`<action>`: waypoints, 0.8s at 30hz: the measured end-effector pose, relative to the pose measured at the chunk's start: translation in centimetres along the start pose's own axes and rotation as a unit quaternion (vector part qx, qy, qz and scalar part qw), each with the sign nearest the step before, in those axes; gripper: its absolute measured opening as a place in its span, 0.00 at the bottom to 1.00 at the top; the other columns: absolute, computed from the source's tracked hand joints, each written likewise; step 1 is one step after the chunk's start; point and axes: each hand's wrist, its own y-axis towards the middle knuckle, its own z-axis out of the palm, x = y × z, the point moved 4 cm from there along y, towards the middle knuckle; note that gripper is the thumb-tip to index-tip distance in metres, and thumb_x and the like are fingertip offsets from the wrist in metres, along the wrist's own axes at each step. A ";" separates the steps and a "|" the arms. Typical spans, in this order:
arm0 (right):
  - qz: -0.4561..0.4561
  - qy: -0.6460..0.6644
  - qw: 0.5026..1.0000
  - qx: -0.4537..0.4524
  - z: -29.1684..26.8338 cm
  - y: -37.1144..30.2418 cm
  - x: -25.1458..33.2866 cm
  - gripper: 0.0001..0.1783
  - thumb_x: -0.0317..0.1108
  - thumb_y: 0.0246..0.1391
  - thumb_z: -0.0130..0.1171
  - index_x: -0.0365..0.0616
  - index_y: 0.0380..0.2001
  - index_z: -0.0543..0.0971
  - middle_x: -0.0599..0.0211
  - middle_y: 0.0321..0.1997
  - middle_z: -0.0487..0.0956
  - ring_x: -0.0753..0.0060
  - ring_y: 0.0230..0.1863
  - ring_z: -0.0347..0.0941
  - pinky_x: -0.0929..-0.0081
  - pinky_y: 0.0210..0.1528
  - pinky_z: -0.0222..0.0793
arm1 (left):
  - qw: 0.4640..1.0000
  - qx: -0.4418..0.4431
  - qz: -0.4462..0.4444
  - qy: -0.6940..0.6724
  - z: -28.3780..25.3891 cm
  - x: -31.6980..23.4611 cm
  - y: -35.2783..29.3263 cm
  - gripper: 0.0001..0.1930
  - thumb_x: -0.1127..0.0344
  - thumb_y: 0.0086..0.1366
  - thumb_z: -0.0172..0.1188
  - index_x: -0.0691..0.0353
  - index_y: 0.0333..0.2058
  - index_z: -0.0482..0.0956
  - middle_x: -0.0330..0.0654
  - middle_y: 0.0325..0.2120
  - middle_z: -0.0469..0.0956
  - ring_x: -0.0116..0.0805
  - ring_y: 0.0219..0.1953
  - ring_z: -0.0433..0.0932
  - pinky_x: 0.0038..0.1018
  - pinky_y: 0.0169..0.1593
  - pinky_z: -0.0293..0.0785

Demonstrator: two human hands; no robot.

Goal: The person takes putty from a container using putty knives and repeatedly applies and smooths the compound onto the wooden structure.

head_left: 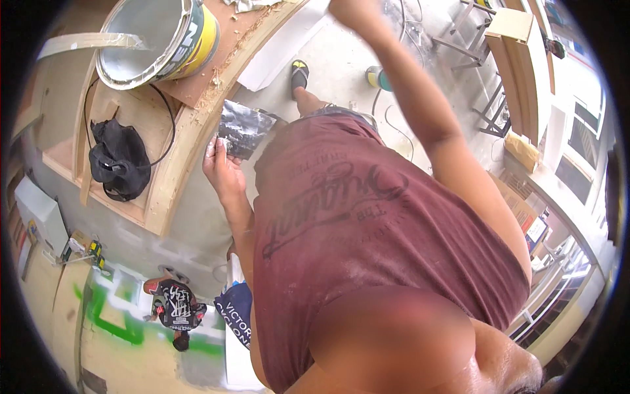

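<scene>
Grip and surroundings, seen from above. My left hand point(226, 172) is closed on the near edge of a flat dark plate point(244, 131), thumb uppermost, the fingertips marked with white. The plate, smeared with white across its dark face, lies just left of my body, beside the curved wooden frame point(172, 177); whether the two touch I cannot tell. My right hand point(356, 14), at the end of an extended arm, is blurred and cut by the upper edge of the view; I cannot tell whether it is open or holds anything.

Next outward is my maroon shirt point(341, 197), dusted with pale marks; beyond its hem, my sandalled foot point(300, 73) rests on the pale floor point(341, 82). Wood shavings point(213, 82) are scattered along the frame. Upper left, a large bucket point(209, 36) with a yellow and dark band is tilted in view, a wooden strip point(92, 43) reaching across its rim. Below it, a black cloth bundle point(121, 161) lies within the frame. On the floor beyond me is a small teal tub point(377, 77); to the right is a thick curved wooden piece point(518, 79). Lower left, well apart, is a co-worker point(176, 305) in a dark printed shirt.
</scene>
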 end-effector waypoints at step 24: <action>-0.095 -0.046 0.986 0.127 3.5 -9.3 11.5 0.16 0.30 0.51 0.50 0.44 0.44 0.79 0.50 0.31 0.82 0.48 0.34 0.82 0.55 0.34 0.77 | 1.000 -0.014 -0.005 -0.026 -3.8 -0.4 -1.2 0.14 0.71 0.69 0.52 0.72 0.50 0.71 0.44 0.40 0.77 0.31 0.38 0.80 0.28 0.39 0.80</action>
